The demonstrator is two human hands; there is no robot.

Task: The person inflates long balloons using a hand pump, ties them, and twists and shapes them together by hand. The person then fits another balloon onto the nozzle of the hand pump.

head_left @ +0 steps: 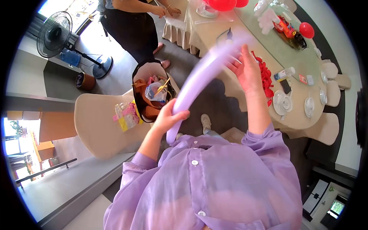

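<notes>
A long, inflated light-purple modelling balloon (199, 79) slants across the middle, its far end blurred by motion. My left hand (171, 115) is wrapped round it near the lower, rounded end. Beside the balloon's upper part is my right hand (245, 71), fingers apart and palm turned toward it. The upper stretch of the balloon partly covers those fingers, and I cannot tell whether they touch it.
At the right stands a round table (306, 119) with a glass turntable (264, 32), red ribbon-like material (264, 74), a bottle (284, 74) and dishes (283, 103). An open bag (142, 97) rests on a chair (94, 120). Another person (130, 27) stands near a fan (54, 34).
</notes>
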